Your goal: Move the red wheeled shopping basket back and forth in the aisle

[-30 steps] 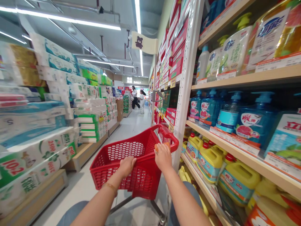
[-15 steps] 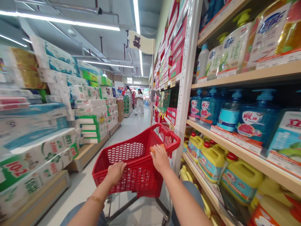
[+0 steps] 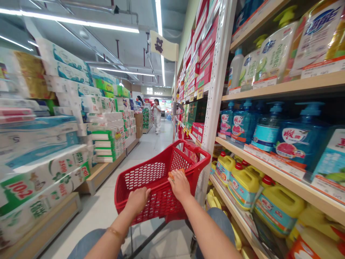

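Note:
A red plastic shopping cart (image 3: pixel 159 172) with perforated sides stands in front of me, angled across the aisle. The fingers of my left hand (image 3: pixel 137 201) curl over the cart's near top rim, toward its left end. Farther right on that same rim, my right hand (image 3: pixel 180 184) is closed over a small orange thing (image 3: pixel 172 175). Only the edge of this orange thing shows past my fingers, so its kind is hidden. The cart's basket floor is mostly out of sight behind the near wall.
Shelves on my right hold blue pump bottles (image 3: pixel 293 136) and yellow jugs (image 3: pixel 280 208), close beside my knee. Stacked paper packs (image 3: pixel 54 176) line the left on a low wooden platform (image 3: pixel 61 219). A person in white (image 3: pixel 157 117) stands farther down the aisle.
The cart's basket has shifted right and swung slightly. My right hand has slid left along the rim with the orange thing; my left hand moved slightly right. The distant person has turned.

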Available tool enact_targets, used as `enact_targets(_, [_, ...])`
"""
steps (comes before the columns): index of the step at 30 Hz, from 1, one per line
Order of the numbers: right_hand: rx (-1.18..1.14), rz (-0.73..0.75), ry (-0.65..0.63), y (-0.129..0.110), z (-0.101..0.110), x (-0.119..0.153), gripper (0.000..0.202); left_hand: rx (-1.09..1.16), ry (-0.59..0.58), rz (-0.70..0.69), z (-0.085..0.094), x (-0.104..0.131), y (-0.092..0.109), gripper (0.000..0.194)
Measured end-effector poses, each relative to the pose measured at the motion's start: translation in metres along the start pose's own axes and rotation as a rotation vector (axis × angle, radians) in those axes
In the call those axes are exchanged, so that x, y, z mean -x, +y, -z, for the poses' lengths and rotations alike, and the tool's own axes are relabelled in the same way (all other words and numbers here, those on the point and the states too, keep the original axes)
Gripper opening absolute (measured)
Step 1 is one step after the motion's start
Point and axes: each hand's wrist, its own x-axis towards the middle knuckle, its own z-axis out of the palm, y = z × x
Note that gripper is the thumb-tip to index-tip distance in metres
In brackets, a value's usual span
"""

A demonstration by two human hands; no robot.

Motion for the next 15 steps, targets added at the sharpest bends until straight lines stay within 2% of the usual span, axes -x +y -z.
enact_targets(2, [0.011,-0.038,-0.007,-0.001,-0.002,0.001,0.038,-0.029,0.007,0.050,-0.001,0.000,0.006,0.048])
enact_targets(5, [-0.017,-0.049,-0.030,-0.019,-0.018,0.007,0.040,-0.044,0.017,0.083,-0.003,-0.001,0.019,0.048])
enact_targets(8, [-0.078,0.003,-0.048,-0.036,-0.033,0.014,0.040,-0.037,0.009,0.039,-0.003,-0.002,0.024,0.046])
enact_targets(11, [-0.102,0.030,-0.053,-0.034,-0.032,0.015,0.038,-0.023,-0.052,0.010,-0.002,0.003,0.009,0.046])
enact_targets(13, [-0.088,0.015,-0.053,-0.023,-0.024,0.011,0.038,-0.039,-0.087,0.053,-0.002,0.009,-0.007,0.050])
enact_targets(15, [-0.064,-0.026,-0.049,-0.013,-0.017,0.008,0.039,-0.066,-0.071,0.079,-0.004,0.017,-0.018,0.054])
